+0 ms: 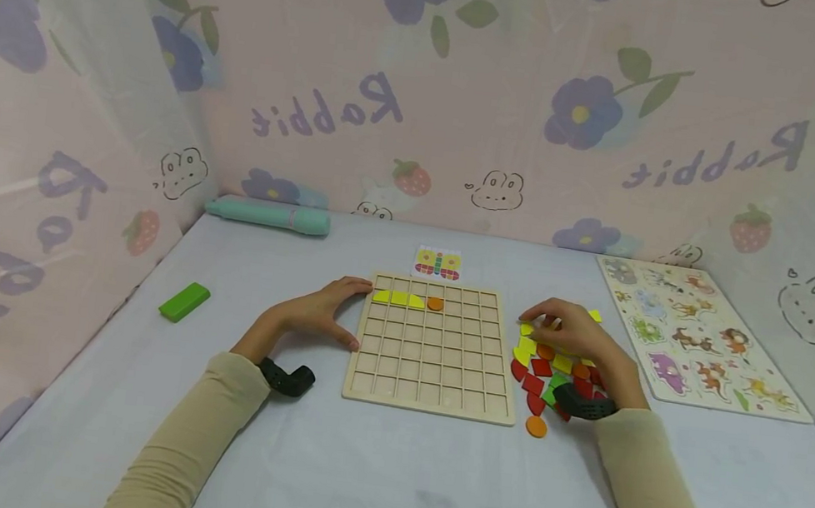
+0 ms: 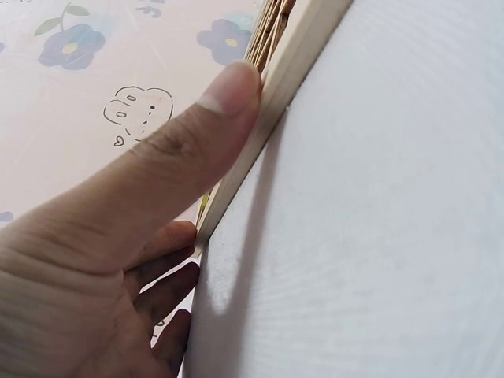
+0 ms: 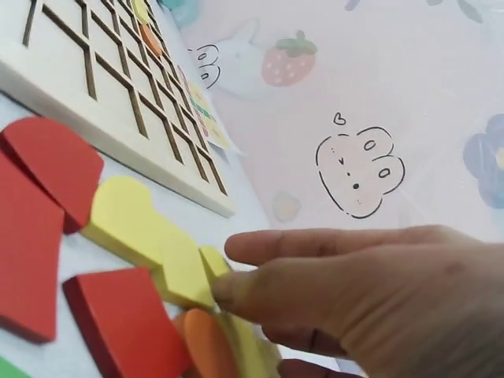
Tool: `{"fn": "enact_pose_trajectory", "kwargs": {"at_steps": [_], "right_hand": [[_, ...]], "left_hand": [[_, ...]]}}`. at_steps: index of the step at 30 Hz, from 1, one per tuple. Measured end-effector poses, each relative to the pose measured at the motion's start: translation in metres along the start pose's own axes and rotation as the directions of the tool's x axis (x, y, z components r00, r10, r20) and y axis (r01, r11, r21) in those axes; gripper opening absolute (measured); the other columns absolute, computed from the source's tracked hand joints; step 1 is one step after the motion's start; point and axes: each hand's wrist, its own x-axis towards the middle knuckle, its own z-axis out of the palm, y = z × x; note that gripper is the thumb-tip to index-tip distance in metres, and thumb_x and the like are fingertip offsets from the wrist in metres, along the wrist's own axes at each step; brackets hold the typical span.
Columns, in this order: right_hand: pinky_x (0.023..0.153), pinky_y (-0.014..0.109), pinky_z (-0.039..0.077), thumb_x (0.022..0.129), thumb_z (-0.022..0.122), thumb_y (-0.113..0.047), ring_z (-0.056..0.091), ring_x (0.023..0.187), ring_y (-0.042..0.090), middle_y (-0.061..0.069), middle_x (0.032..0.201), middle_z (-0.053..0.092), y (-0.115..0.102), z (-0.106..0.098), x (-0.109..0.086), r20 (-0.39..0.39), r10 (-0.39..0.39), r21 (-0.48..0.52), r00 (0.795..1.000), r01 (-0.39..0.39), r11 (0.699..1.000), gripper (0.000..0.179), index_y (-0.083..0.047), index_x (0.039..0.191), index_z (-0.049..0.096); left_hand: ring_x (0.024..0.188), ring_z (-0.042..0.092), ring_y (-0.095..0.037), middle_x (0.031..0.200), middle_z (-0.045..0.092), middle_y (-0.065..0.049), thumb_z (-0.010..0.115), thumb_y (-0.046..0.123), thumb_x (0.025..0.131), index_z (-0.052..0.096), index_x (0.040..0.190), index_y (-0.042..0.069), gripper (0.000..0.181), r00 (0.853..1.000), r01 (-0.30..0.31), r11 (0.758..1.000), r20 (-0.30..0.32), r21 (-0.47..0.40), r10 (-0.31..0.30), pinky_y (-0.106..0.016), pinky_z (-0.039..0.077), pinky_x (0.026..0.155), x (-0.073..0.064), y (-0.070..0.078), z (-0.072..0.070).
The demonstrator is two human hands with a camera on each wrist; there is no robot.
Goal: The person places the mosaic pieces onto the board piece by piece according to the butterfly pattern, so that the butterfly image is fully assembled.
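Observation:
A wooden grid board (image 1: pixel 433 357) lies on the table, with yellow pieces (image 1: pixel 399 297) and an orange disc (image 1: pixel 435 304) in one of its upper rows. My left hand (image 1: pixel 318 311) spreads along the board's left edge; in the left wrist view its thumb (image 2: pixel 232 87) rests against the wooden rim. To the right of the board, my right hand (image 1: pixel 568 327) reaches over a pile of coloured pieces. Its thumb touches a yellow piece (image 3: pixel 185 272) while the index finger (image 3: pixel 260 246) stretches out above, with a gap between them. The other right fingers are partly hidden.
A small pattern card (image 1: pixel 438 263) lies behind the board. Red pieces (image 1: pixel 533 385) and a lone orange disc (image 1: pixel 536 426) sit by its right edge. An animal puzzle (image 1: pixel 700 338) is far right; a green block (image 1: pixel 185 302) and a teal tube-shaped object (image 1: pixel 268 215) are left.

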Motion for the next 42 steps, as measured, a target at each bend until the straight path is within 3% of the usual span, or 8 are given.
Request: {"fn": "enact_pose_trajectory", "kwargs": {"at_steps": [12, 15, 19, 27, 33, 42], "right_hand": [[0.065, 0.028, 0.047, 0.081, 0.071, -0.013, 0.051, 0.079, 0.020, 0.007, 0.095, 0.060, 0.000, 0.007, 0.006, -0.054, 0.005, -0.071, 0.999, -0.009, 0.997, 0.022, -0.007, 0.102, 0.069], [0.066, 0.028, 0.047, 0.082, 0.071, -0.014, 0.052, 0.080, 0.019, 0.006, 0.096, 0.062, -0.005, 0.009, 0.010, -0.080, -0.032, -0.075, 0.996, 0.026, 0.997, 0.022, -0.007, 0.103, 0.069], [0.065, 0.028, 0.048, 0.082, 0.070, -0.011, 0.053, 0.081, 0.018, 0.007, 0.099, 0.064, -0.021, 0.015, 0.023, -0.103, -0.135, -0.063, 0.985, 0.129, 0.990, 0.022, -0.007, 0.104, 0.069], [0.067, 0.028, 0.047, 0.082, 0.070, -0.007, 0.055, 0.081, 0.019, 0.008, 0.097, 0.064, -0.058, 0.035, 0.053, -0.041, -0.258, 0.035, 0.965, 0.259, 0.965, 0.022, -0.003, 0.104, 0.067], [0.070, 0.034, 0.048, 0.082, 0.070, -0.006, 0.055, 0.081, 0.021, 0.008, 0.095, 0.063, -0.065, 0.046, 0.067, -0.009, -0.251, 0.015, 0.968, 0.251, 0.968, 0.019, -0.004, 0.101, 0.068], [0.070, 0.037, 0.048, 0.082, 0.070, -0.005, 0.055, 0.079, 0.022, 0.009, 0.094, 0.062, -0.063, 0.051, 0.071, -0.016, -0.255, 0.010, 0.967, 0.256, 0.967, 0.019, -0.002, 0.100, 0.067]], "left_hand": [[0.141, 0.012, -0.029, 0.152, 0.019, -0.011, 0.082, 0.036, 0.069, 0.025, 0.146, 0.004, 0.101, 1.000, 0.010, 1.000, 0.000, 0.000, -0.010, -0.047, 0.017, 0.113, 0.000, 0.002, 0.000], [0.141, 0.011, -0.029, 0.152, 0.018, -0.011, 0.082, 0.036, 0.069, 0.024, 0.146, 0.005, 0.101, 1.000, 0.012, 1.000, 0.001, -0.006, -0.012, -0.047, 0.017, 0.113, -0.001, 0.001, 0.000], [0.142, 0.010, -0.028, 0.152, 0.018, -0.010, 0.081, 0.036, 0.070, 0.023, 0.147, 0.006, 0.100, 1.000, 0.013, 1.000, 0.002, -0.012, -0.013, -0.048, 0.017, 0.113, -0.001, 0.000, 0.000], [0.142, 0.011, -0.028, 0.152, 0.018, -0.010, 0.081, 0.035, 0.070, 0.024, 0.146, 0.006, 0.100, 1.000, 0.005, 1.000, 0.001, -0.017, -0.005, -0.047, 0.016, 0.113, 0.000, -0.002, 0.000], [0.142, 0.010, -0.027, 0.152, 0.018, -0.009, 0.081, 0.037, 0.070, 0.023, 0.147, 0.007, 0.101, 1.000, 0.001, 1.000, 0.003, -0.016, -0.001, -0.047, 0.016, 0.113, 0.002, -0.001, 0.001], [0.142, 0.011, -0.028, 0.152, 0.018, -0.009, 0.082, 0.036, 0.069, 0.024, 0.146, 0.007, 0.101, 1.000, 0.003, 1.000, -0.001, -0.018, -0.003, -0.047, 0.015, 0.113, 0.000, -0.002, 0.001]]}}
